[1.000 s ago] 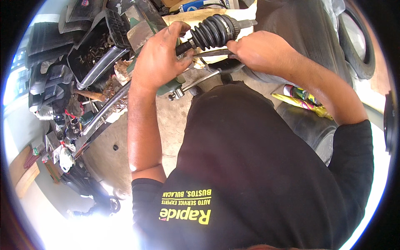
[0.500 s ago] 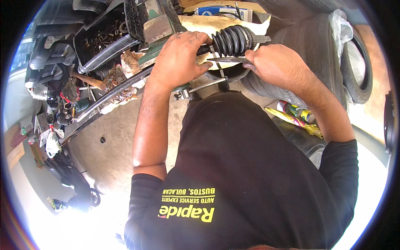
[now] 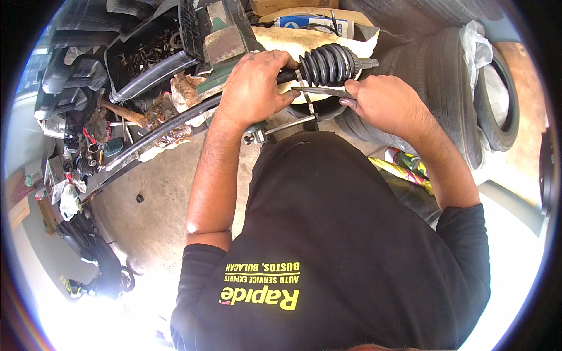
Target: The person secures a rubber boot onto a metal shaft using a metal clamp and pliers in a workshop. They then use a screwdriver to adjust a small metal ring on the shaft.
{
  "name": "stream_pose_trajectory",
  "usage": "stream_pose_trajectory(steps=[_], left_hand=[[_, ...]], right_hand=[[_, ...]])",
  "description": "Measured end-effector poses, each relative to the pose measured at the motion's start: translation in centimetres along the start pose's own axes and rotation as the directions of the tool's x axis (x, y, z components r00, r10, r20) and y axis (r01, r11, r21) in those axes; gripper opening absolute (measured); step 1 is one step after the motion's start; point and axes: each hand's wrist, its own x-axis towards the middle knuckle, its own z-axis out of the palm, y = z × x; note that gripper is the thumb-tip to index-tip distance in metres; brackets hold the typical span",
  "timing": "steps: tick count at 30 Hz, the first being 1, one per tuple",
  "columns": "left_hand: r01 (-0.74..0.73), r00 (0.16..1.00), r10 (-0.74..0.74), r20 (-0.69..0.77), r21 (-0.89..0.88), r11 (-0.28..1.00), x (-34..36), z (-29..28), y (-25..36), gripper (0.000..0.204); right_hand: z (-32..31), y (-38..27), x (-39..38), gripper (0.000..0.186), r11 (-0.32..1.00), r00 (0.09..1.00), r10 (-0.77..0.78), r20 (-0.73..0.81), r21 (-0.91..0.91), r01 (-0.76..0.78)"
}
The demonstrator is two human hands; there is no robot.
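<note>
A drive shaft (image 3: pixel 286 76) with a ribbed black rubber boot (image 3: pixel 326 65) lies across the top middle, its splined metal end (image 3: pixel 367 63) pointing right. My left hand (image 3: pixel 253 86) is closed over the shaft just left of the boot, thumb stretched toward a thin metal clamp strap (image 3: pixel 311 107). This strap hangs down from the boot's narrow end. In my right hand (image 3: pixel 387 104) is a tapered, pointed metal tool (image 3: pixel 328 91), its tip at the strap near my left thumb. My right palm hides the tool's back part, so its exact kind is unclear.
A green bench vise (image 3: pixel 225 44) stands behind my left hand, its bar handle (image 3: pixel 288 125) below. Left of it sits a black bin (image 3: pixel 153 73) of small metal parts. Stacked tires (image 3: pixel 410 76) fill the right. Cans (image 3: pixel 404 158) and a yellow wrapper lie below my right forearm.
My right hand and the tool have shifted slightly down and left, the tip now crossing the strap. My left hand stays on the shaft. The whole view has moved a little.
</note>
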Motion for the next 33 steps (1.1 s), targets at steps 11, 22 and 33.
stream_pose_trajectory(steps=[11, 22, 33], left_hand=[[-0.047, 0.999, 0.048, -0.025, 0.017, 0.999, 0.1, 0.1, -0.5, 0.042], [0.003, 0.998, 0.001, -0.063, 0.061, 0.998, -0.3, -0.3, 0.7, 0.035], [-0.008, 0.997, 0.016, -0.075, 0.11, 0.994, -0.4, 0.1, 0.8, 0.033]], right_hand=[[2.5, 1.2, -1.9, 0.032, 0.998, 0.994, 0.001, -0.11, 0.057, 0.005], [1.1, 3.8, -5.2, 0.026, 0.895, 0.989, 0.134, -0.058, 0.435, -0.095], [2.0, 5.8, -2.7, 0.024, 0.85, 0.896, 0.108, -0.431, 0.508, 0.142]])
